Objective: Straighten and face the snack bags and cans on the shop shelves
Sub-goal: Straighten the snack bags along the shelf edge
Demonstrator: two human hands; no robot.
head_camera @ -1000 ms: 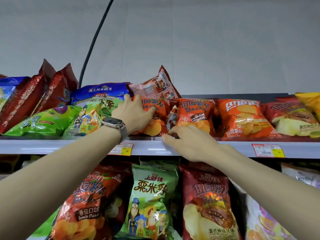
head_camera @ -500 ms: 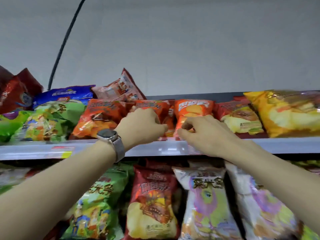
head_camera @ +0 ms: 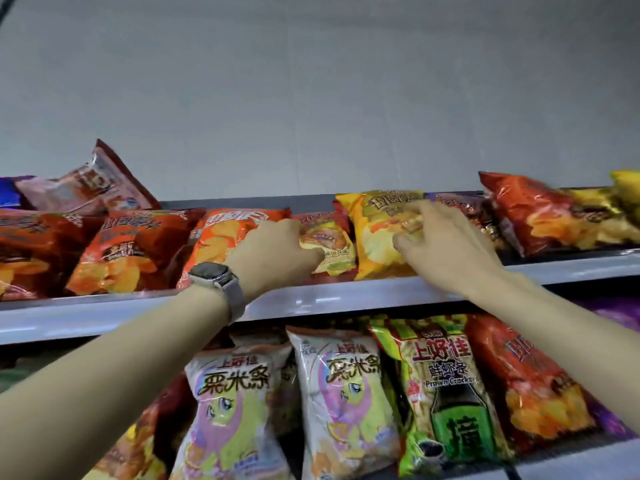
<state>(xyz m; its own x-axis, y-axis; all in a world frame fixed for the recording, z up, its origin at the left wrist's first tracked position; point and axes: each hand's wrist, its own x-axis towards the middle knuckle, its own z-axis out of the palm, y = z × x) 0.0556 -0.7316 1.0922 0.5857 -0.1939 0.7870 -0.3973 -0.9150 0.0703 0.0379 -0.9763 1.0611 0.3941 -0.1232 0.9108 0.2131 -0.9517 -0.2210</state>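
Observation:
On the top shelf, snack bags lie leaning back in a row. My left hand, with a watch on its wrist, has its fingers curled on the lower left of a small dark red chip bag. That bag is squeezed between an orange chip bag and a yellow chip bag. My right hand grips the yellow bag's right side between thumb and fingers. A dark bag behind my right hand is mostly hidden.
Red-orange chip bags fill the shelf to the left, with a tilted pinkish bag behind them. A red bag lies to the right. The lower shelf holds white pony bags, a green prawn cracker bag and a red bag.
The view has slid right along the shelf. Both hands moved right, from the orange bags onto the dark red bag and the yellow bag.

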